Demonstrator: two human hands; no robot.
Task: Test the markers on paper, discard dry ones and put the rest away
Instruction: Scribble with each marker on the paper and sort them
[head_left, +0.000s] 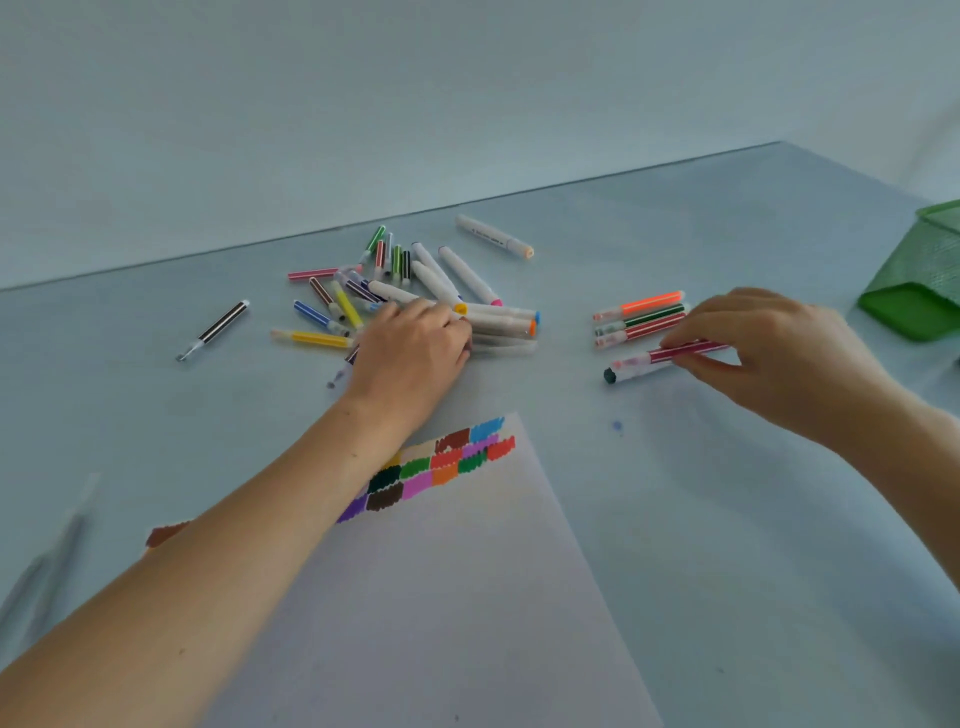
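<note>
A white paper (457, 582) with several coloured test swatches (441, 467) lies in front of me. Beyond it sits a heap of markers (415, 280). My left hand (415, 348) lies palm down on the heap's near edge, fingers curled over white markers (498, 325); what it grips is hidden. My right hand (769, 348) pinches a magenta striped marker (670, 356) just above the table, beside three sorted markers (639, 319), orange, green and red. A dark-tipped marker (621, 373) lies under the magenta one.
A green mesh bag (919, 280) lies at the right edge. A black striped marker (213, 330) rests alone at the left, a white marker (493, 236) alone behind the heap. A small blue ink spot (616, 426) marks the table. The table's far edge meets the wall.
</note>
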